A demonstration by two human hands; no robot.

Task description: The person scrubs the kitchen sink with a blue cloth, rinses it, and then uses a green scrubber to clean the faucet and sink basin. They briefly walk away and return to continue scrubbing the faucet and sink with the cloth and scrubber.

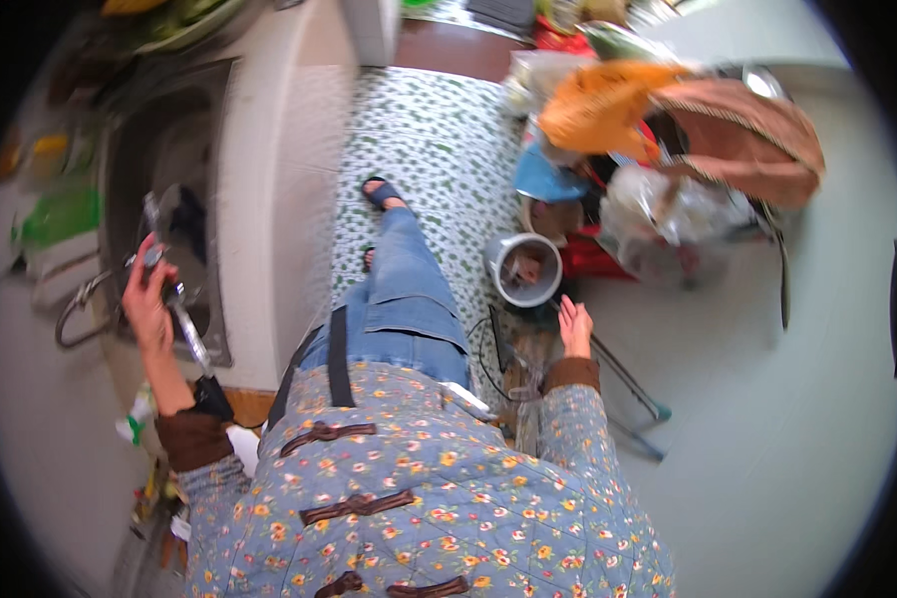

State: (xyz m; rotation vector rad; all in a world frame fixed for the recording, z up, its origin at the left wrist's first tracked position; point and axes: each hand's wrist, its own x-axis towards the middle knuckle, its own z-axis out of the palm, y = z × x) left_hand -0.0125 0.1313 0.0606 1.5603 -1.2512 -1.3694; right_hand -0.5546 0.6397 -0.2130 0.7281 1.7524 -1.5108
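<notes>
My left hand (149, 295) is raised at the near end of the sink (224, 224), its fingers at the metal faucet (188, 325); blur hides whether they grip it. Dark and pale shapes, too blurred to name, lie inside the basin. On the other side, my right hand (575, 325) hangs beside my body with its fingers extended and nothing seen in it. Just beyond those fingers stands a grey bucket (497, 265) with some contents at its bottom.
Orange (598, 105) and clear plastic bags (643, 209) and a brown bag (762, 142) crowd the right wall. Metal legs with green tips (635, 389) stick out near my right hand. A green container (63, 215) stands left of the sink. The floor is patterned green and white.
</notes>
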